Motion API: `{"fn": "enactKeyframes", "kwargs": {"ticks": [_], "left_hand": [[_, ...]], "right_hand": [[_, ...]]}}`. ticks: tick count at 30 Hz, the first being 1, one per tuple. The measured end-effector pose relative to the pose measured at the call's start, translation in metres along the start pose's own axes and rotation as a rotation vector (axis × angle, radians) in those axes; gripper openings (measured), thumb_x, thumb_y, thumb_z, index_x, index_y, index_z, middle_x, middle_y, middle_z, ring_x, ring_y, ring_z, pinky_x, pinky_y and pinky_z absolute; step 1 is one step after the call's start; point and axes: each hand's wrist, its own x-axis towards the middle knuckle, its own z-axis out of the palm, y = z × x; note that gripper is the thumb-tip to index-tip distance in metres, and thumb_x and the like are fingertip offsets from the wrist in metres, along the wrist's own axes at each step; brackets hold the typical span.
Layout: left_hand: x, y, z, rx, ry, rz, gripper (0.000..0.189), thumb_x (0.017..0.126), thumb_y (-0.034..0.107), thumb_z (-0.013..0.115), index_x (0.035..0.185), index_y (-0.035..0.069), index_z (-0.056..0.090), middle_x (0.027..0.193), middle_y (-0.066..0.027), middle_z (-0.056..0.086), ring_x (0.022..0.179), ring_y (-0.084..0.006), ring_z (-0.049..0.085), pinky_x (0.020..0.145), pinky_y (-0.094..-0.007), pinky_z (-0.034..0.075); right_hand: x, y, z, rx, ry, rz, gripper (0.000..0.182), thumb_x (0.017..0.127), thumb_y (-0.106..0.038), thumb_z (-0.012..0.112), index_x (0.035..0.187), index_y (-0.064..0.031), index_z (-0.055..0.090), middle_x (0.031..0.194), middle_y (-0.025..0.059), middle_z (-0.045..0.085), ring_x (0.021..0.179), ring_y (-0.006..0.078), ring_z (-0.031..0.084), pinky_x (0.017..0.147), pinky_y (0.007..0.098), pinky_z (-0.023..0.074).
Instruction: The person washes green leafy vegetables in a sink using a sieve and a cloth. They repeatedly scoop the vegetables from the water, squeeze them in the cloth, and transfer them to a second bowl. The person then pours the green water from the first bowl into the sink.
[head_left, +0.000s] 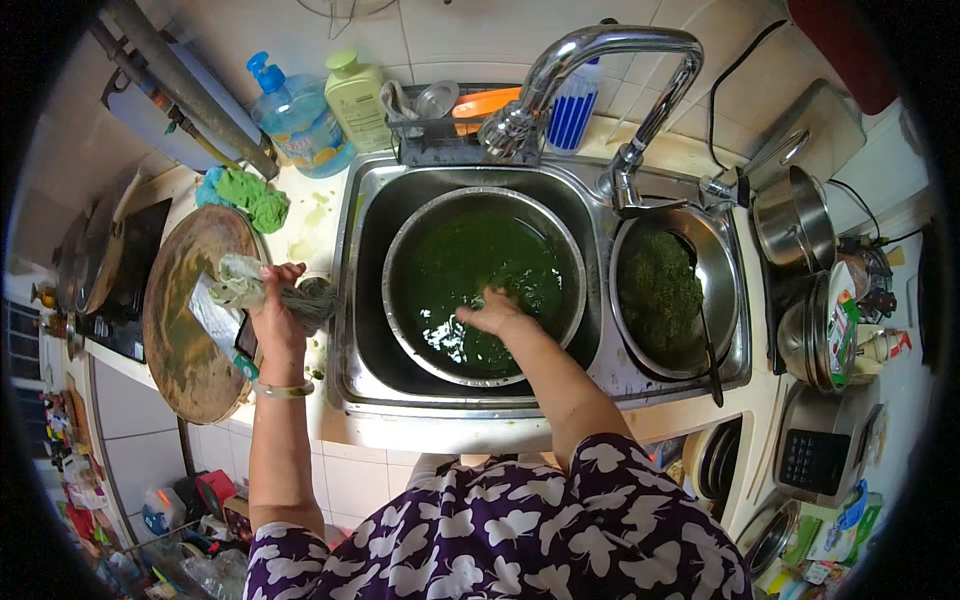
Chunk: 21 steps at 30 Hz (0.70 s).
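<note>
My left hand (276, 319) grips a wet, pale green cloth (238, 281) over the round wooden chopping board (169, 315). A grey mesh-like bundle (315, 300) shows just right of that hand; whether it is part of the cloth I cannot tell. Partly behind the hand, a cleaver (214, 319) with a green-ended handle lies on the board. My right hand (496, 311) dips into dark green liquid (465, 255) with thumb and fingers apart, some fingertips hidden below the surface. A round steel basin (392, 300) holds this liquid and stands in the left sink bowl.
In the right sink bowl, a steel basin (720, 330) contains chopped green matter (660, 289) and a black-handled utensil (712, 367). The chrome faucet (622, 45) arches above. Bottles (360, 105) and a dark rack (469, 146) line the wall; a steel pot (795, 217) is right.
</note>
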Motion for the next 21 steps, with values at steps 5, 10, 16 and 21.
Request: {"fn": "enactKeyframes", "kwargs": {"ticks": [5, 10, 16, 21], "left_hand": [[0.004, 0.008, -0.017, 0.477, 0.121, 0.029, 0.023, 0.089, 0.022, 0.053, 0.081, 0.0, 0.057, 0.081, -0.0068, 0.06, 0.079, -0.0148, 0.055, 0.08, -0.0298, 0.04], [0.007, 0.008, -0.036, 0.531, 0.168, -0.132, 0.018, 0.084, 0.018, 0.06, 0.085, 0.001, 0.057, 0.086, -0.0033, 0.058, 0.079, -0.0114, 0.052, 0.074, -0.0247, 0.041], [-0.006, 0.001, -0.045, 0.478, 0.126, -0.171, 0.026, 0.08, 0.006, 0.062, 0.103, -0.002, 0.053, 0.096, -0.0052, 0.057, 0.086, -0.0129, 0.054, 0.078, -0.0257, 0.043], [-0.017, 0.013, -0.041, 0.529, 0.165, -0.178, 0.025, 0.082, 0.007, 0.061, 0.104, -0.004, 0.054, 0.097, -0.0064, 0.058, 0.087, -0.0132, 0.055, 0.078, -0.0245, 0.043]], "right_hand": [[-0.005, 0.0, 0.013, -0.577, -0.241, -0.301, 0.072, 0.072, -0.042, 0.064, 0.129, -0.0059, 0.041, 0.138, 0.0163, 0.029, 0.124, 0.0317, 0.035, 0.103, 0.0359, 0.0315], [0.005, 0.003, -0.008, -0.437, -0.028, -0.18, 0.057, 0.074, -0.027, 0.061, 0.126, -0.0075, 0.045, 0.131, 0.0145, 0.042, 0.118, 0.0285, 0.044, 0.096, 0.0375, 0.039], [0.019, 0.001, 0.016, -0.341, 0.058, -0.379, 0.036, 0.071, -0.006, 0.059, 0.107, -0.0095, 0.06, 0.115, 0.0157, 0.053, 0.107, 0.0281, 0.051, 0.089, 0.0353, 0.0438], [0.006, 0.016, -0.02, 0.15, 0.142, -0.425, 0.027, 0.071, 0.002, 0.057, 0.093, -0.012, 0.065, 0.1, 0.0131, 0.059, 0.091, 0.0284, 0.058, 0.078, 0.0348, 0.0467]]}}
